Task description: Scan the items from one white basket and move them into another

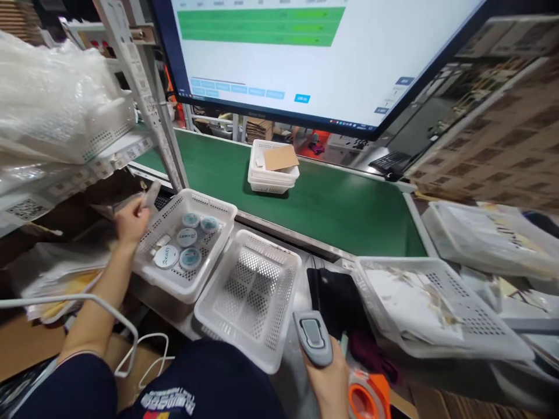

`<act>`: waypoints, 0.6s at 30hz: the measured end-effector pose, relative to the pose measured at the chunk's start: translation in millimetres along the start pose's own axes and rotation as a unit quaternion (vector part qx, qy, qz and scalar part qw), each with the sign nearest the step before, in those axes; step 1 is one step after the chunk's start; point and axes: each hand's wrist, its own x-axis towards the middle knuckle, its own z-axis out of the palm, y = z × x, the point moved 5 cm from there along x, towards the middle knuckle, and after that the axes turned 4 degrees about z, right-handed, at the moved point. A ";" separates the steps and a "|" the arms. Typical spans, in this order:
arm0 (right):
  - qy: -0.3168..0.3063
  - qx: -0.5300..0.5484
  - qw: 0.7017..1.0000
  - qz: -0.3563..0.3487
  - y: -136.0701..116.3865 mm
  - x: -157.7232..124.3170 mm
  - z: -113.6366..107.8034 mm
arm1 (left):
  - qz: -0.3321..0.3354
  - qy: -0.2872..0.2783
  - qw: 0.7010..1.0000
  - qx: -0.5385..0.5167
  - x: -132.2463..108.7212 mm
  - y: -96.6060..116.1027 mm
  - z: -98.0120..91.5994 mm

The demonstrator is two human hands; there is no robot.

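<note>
- The left hand (131, 221) is closed around a small pale item (151, 193), blurred and too indistinct to identify; it is held up just beside the left rim of the filled basket (148, 265), probably so that it can be looked at clear of the rest
- That white perforated basket holds several round tins (188, 237) lying flat with their lids up, so the printed tops can be read from above; a small white piece lies among them
- The right hand (328, 384) grips a grey handheld scanner (312, 337) low at the near edge of the bench, its head tipped forward toward the baskets; the grip looks firm, thumb side hidden
- An empty basket (251, 294) sits touching the filled one on its right, tilted a little off square and within reach of both hands
- A black pad (336, 297) lies between the empty basket and a wider tray of papers (437, 308); an orange tape dispenser (367, 398) sits just beside the right hand
- Beyond the baskets runs a green conveyor belt (327, 203) carrying a stack of baskets (273, 169) with a piece of card on top
- A large monitor (314, 58) hangs above the belt, facing the person; green rows show on it, the text unreadable
- On the left, a shelf (131, 145) bears clear plastic bags (52, 93); a white cable (109, 314) loops over the left forearm
</note>
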 end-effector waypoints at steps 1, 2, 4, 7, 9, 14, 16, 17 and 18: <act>0.001 -0.002 1.000 -0.001 4.9 1.4 0.2 | 0.041 -0.028 0.999 -0.008 -10.8 16.9 9.5; 0.004 -0.002 1.000 -0.003 9.6 2.1 0.3 | 0.089 -0.073 0.993 -0.022 -24.6 34.6 23.2; 0.010 0.001 1.000 -0.008 15.3 1.4 0.0 | 0.194 -0.176 0.963 -0.057 -62.5 69.4 57.1; 0.017 0.019 1.000 -0.005 12.7 -4.6 -2.6 | 0.324 -0.298 0.893 -0.095 -137.2 115.3 106.6; 0.027 0.028 0.999 0.016 8.9 -9.2 -6.9 | 0.386 -0.356 0.844 -0.112 -186.0 142.9 130.7; 0.035 0.011 0.998 0.043 11.0 -11.3 -20.0 | 0.483 -0.426 0.755 -0.121 -215.3 181.9 144.3; 0.023 0.005 0.999 0.033 12.6 -9.2 -22.0 | 0.417 -0.368 0.826 -0.091 -166.4 167.5 134.2; 0.016 0.006 0.999 0.029 12.5 -8.6 -21.4 | 0.364 -0.325 0.870 -0.065 -135.8 153.0 126.1; 0.006 0.011 1.000 0.023 11.1 -9.0 -19.6 | 0.316 -0.287 0.904 -0.036 -107.0 136.4 116.3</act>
